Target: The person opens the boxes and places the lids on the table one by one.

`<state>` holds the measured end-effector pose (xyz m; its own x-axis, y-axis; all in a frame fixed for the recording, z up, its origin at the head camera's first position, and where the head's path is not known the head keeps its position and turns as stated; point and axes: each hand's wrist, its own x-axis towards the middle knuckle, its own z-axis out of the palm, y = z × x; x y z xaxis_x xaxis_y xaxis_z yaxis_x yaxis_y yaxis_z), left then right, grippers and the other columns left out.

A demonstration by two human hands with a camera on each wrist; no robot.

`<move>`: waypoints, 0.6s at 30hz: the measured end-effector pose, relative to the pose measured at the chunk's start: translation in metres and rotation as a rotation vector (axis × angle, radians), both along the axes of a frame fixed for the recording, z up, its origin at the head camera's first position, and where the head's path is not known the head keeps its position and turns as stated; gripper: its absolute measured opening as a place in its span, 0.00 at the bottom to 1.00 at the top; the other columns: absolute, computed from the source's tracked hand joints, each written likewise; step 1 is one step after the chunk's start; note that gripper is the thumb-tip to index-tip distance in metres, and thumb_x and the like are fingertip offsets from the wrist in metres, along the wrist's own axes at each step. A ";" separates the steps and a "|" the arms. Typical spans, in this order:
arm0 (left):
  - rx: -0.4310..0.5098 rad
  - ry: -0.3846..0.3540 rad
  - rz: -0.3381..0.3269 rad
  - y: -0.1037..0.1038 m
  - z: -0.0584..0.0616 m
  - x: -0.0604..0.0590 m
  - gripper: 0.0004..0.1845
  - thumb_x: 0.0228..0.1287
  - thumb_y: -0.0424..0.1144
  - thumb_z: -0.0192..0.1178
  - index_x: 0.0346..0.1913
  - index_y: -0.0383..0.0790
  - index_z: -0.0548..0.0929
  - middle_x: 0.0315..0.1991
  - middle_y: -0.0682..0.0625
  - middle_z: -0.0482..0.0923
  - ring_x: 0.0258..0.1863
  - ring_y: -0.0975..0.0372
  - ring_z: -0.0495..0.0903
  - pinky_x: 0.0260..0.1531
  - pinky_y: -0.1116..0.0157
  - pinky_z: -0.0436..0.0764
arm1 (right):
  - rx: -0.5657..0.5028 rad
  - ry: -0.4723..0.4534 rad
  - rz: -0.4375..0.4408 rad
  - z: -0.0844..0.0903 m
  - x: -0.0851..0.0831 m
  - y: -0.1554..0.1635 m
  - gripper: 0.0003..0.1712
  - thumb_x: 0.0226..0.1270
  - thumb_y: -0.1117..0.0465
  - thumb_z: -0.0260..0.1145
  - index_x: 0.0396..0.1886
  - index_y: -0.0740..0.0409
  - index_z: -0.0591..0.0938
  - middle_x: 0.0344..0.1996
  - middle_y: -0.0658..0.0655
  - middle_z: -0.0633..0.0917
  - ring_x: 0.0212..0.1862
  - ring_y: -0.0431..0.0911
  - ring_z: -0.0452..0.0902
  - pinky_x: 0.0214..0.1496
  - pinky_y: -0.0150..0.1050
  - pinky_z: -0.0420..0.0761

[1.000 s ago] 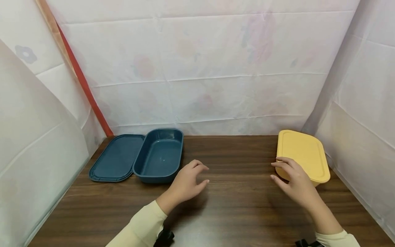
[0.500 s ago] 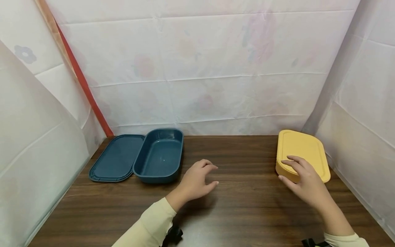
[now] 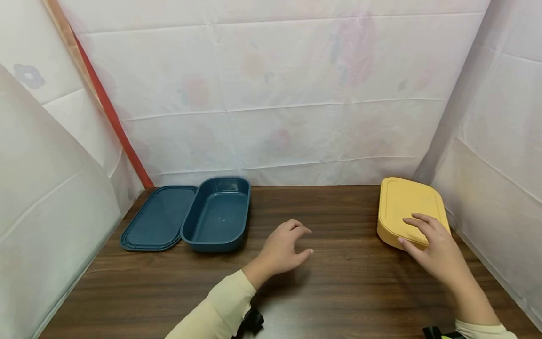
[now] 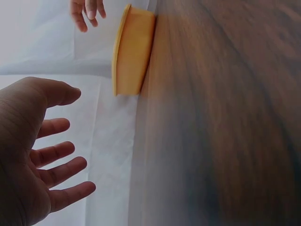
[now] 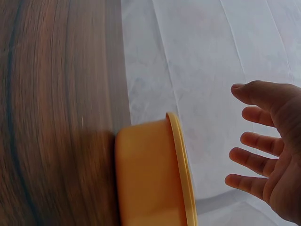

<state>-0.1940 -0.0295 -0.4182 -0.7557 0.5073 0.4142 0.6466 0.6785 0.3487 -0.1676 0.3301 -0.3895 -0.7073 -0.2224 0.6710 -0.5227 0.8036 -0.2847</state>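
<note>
Hand, right [image 3: 444, 252]: fingers apart, nothing held, above the near end of the yellow box [image 3: 408, 200] and clear of it. Hand, left [image 3: 283, 248]: fingers apart, over the surface [image 3: 338, 296], nearer the blue tub [image 3: 220, 219]. Yellow box sits closed, base down (presumably for steadiness). Blue tub opens upward; blue lid [image 3: 158, 219] lies just beside, apparently placed there to leave the mouth uncovered.

Two plain, pale-yellow sleeves [image 3: 218, 306] are showing — with black wrist-camera gear [image 3: 253, 321] peeking out beside each, a yellow-green patch [image 3: 446, 337] marking the right-hand set.
</note>
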 end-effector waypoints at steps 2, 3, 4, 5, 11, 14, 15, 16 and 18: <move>0.005 -0.006 -0.006 0.006 -0.002 0.000 0.22 0.60 0.49 0.67 0.55 0.44 0.82 0.51 0.52 0.75 0.49 0.59 0.77 0.47 0.62 0.79 | -0.009 -0.013 -0.014 0.000 0.001 0.003 0.30 0.40 0.71 0.79 0.48 0.64 0.82 0.52 0.70 0.77 0.54 0.67 0.71 0.58 0.48 0.70; 0.005 -0.005 -0.010 0.009 -0.003 0.000 0.21 0.61 0.49 0.67 0.55 0.44 0.82 0.51 0.52 0.75 0.49 0.59 0.77 0.47 0.62 0.79 | -0.014 -0.020 -0.021 0.000 0.001 0.005 0.29 0.40 0.71 0.79 0.48 0.65 0.82 0.52 0.70 0.77 0.53 0.68 0.71 0.55 0.55 0.70; 0.005 -0.005 -0.016 0.012 -0.004 0.000 0.21 0.61 0.49 0.67 0.55 0.45 0.82 0.51 0.52 0.75 0.48 0.60 0.77 0.47 0.63 0.79 | -0.019 -0.025 -0.029 0.001 0.002 0.007 0.29 0.41 0.71 0.79 0.48 0.65 0.81 0.52 0.71 0.77 0.53 0.69 0.70 0.52 0.61 0.69; 0.009 -0.008 -0.024 0.015 -0.006 0.000 0.21 0.61 0.49 0.67 0.55 0.45 0.82 0.51 0.52 0.75 0.48 0.60 0.77 0.47 0.63 0.79 | -0.025 -0.031 -0.035 0.001 0.002 0.009 0.28 0.41 0.71 0.78 0.48 0.65 0.81 0.52 0.71 0.77 0.53 0.70 0.70 0.48 0.65 0.68; 0.050 -0.052 -0.058 0.027 -0.013 -0.002 0.21 0.61 0.49 0.67 0.54 0.44 0.83 0.49 0.53 0.76 0.46 0.61 0.78 0.47 0.65 0.78 | -0.057 -0.056 -0.060 -0.004 0.001 0.022 0.28 0.44 0.70 0.78 0.49 0.67 0.81 0.53 0.73 0.76 0.54 0.71 0.69 0.53 0.69 0.65; 0.074 -0.091 -0.068 0.031 -0.015 -0.003 0.21 0.61 0.49 0.67 0.54 0.44 0.83 0.49 0.53 0.76 0.45 0.61 0.78 0.45 0.66 0.78 | -0.061 -0.081 -0.075 -0.007 0.000 0.027 0.27 0.47 0.68 0.78 0.50 0.67 0.80 0.53 0.73 0.75 0.55 0.72 0.67 0.54 0.69 0.64; 0.080 -0.103 -0.069 0.032 -0.016 -0.004 0.20 0.61 0.49 0.67 0.54 0.44 0.83 0.49 0.53 0.76 0.45 0.60 0.78 0.45 0.67 0.78 | -0.059 -0.093 -0.083 -0.008 0.000 0.029 0.27 0.48 0.67 0.78 0.50 0.68 0.80 0.53 0.73 0.75 0.55 0.72 0.67 0.54 0.70 0.63; 0.087 -0.114 -0.071 0.034 -0.017 -0.004 0.20 0.61 0.48 0.67 0.54 0.44 0.83 0.48 0.53 0.76 0.45 0.60 0.79 0.45 0.67 0.78 | -0.058 -0.105 -0.089 -0.009 0.000 0.031 0.27 0.49 0.67 0.77 0.50 0.68 0.80 0.53 0.74 0.74 0.55 0.72 0.66 0.54 0.70 0.63; 0.106 -0.132 -0.070 0.036 -0.018 -0.006 0.20 0.61 0.48 0.67 0.54 0.43 0.83 0.48 0.53 0.76 0.45 0.59 0.79 0.45 0.67 0.78 | -0.053 -0.135 -0.111 -0.010 0.000 0.035 0.26 0.52 0.65 0.76 0.51 0.69 0.79 0.54 0.75 0.73 0.56 0.73 0.65 0.54 0.71 0.62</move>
